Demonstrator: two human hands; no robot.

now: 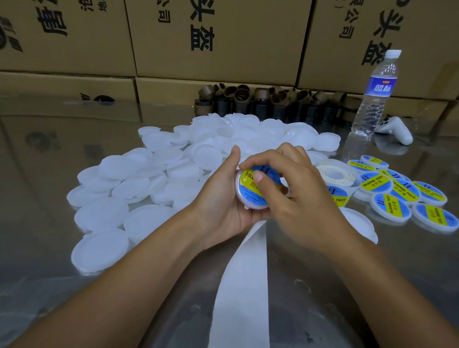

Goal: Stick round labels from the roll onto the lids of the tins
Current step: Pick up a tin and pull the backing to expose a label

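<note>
The left grip (pixel 221 210) is wrapped round a white lid (pixel 250 205) and holds it just above the shiny counter (pixel 52 166). The right grip (pixel 296 195) curls over the same lid, and its thumb presses on the blue and yellow label (pixel 245 179). A big heap of plain lids (pixel 149 175) lies on the left. Labelled lids (pixel 403 192) lie on the right, beside the label roll (pixel 335 175). A white paper strip (pixel 244 279) runs toward the person.

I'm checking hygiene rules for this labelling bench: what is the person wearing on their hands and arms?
Nothing that shows. The left forearm and right forearm are bare to the frame's edge, with no sleeves in view. The left hand and right hand have no gloves, rings, watch or wristband.
</note>
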